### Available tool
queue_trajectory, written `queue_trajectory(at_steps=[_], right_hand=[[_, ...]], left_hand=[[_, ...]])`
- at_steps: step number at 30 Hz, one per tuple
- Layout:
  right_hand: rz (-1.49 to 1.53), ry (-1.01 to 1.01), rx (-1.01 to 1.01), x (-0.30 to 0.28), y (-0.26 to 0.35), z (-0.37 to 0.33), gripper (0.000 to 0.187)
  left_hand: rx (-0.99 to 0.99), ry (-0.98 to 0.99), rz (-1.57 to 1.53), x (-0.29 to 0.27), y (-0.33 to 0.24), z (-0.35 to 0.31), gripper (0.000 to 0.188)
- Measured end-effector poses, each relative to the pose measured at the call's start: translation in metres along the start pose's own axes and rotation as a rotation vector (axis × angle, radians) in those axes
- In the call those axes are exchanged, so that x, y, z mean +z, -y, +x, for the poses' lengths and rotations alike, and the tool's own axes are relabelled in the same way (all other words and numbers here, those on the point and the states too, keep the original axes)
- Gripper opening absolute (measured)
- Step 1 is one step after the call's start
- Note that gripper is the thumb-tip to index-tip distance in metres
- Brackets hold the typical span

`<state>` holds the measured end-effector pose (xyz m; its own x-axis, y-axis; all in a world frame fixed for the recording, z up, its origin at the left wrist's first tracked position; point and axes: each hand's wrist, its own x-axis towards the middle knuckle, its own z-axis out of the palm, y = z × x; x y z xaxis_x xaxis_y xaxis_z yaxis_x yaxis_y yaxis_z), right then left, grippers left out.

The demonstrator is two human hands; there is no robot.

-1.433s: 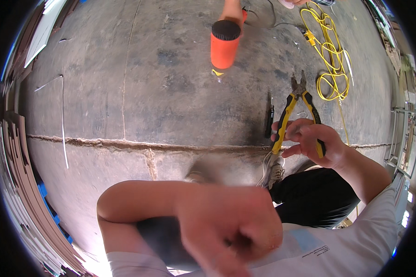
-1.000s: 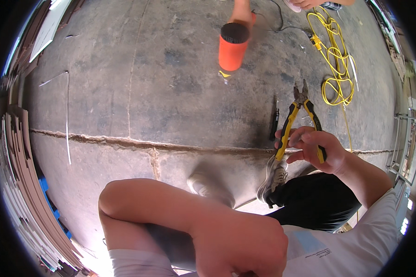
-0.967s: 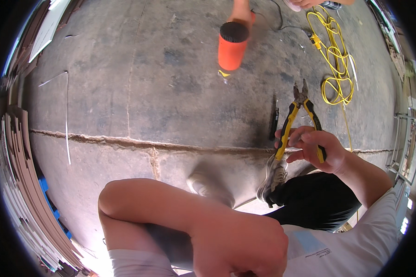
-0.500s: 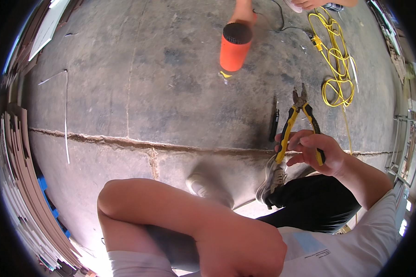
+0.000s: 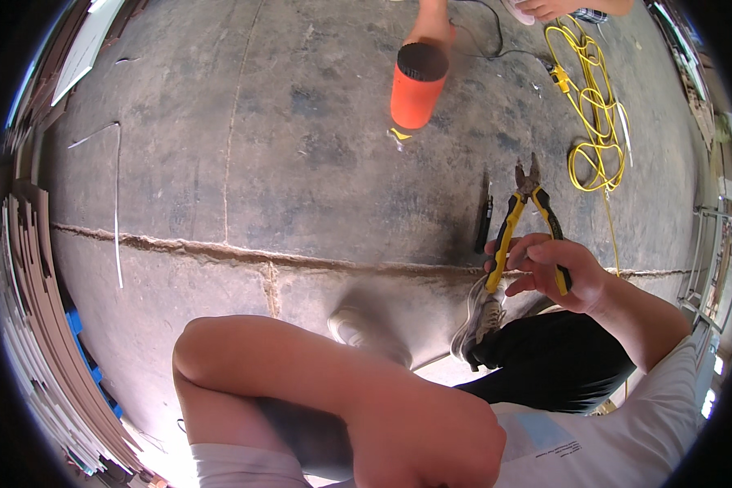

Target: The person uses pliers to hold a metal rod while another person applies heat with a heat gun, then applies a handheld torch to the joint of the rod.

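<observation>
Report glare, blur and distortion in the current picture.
Head view: fisheye distortion bends the stacked boards at left; head view: glare whitens the area beside the left sleeve; head view: the left shoe looks hazy, the pliers in the right hand crisper.

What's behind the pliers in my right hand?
Behind the pliers, concrete floor shows between the handles, and a shoe beyond one handle's lower end. What the pliers and your right hand cover can't be seen.
</observation>
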<state>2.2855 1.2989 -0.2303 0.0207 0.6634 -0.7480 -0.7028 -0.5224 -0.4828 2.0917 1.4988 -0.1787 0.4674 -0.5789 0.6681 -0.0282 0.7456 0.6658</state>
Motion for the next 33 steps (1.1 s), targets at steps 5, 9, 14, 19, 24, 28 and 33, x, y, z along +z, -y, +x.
queue_trajectory(at_steps=[5, 9, 14, 19, 24, 28, 33], right_hand=[[-0.012, -0.015, 0.009, 0.002, 0.001, 0.000, 0.031], [0.028, -0.037, 0.011, -0.003, -0.003, -0.001, 0.037], [0.004, -0.056, 0.035, 0.003, 0.000, 0.001, 0.041], [-0.009, -0.098, 0.088, 0.007, -0.002, 0.003, 0.036], [-0.020, -0.142, 0.134, 0.005, -0.006, 0.004, 0.031], [-0.005, -0.169, 0.142, 0.005, -0.007, 0.003, 0.032], [-0.017, -0.145, 0.145, 0.001, -0.010, 0.001, 0.037]], left_hand=[[-0.013, 0.011, -0.005, 0.000, -0.002, -0.001, 0.059], [-0.064, 0.054, 0.066, 0.000, -0.006, 0.003, 0.057], [-0.250, 0.038, -0.002, -0.001, 0.009, -0.007, 0.049], [-0.241, -0.156, -0.210, -0.005, 0.041, -0.017, 0.053], [-0.245, -0.249, -0.256, -0.003, 0.062, -0.019, 0.048], [-0.288, -0.258, -0.359, -0.004, 0.074, -0.021, 0.043], [-0.321, -0.258, -0.378, -0.004, 0.082, -0.022, 0.046]])
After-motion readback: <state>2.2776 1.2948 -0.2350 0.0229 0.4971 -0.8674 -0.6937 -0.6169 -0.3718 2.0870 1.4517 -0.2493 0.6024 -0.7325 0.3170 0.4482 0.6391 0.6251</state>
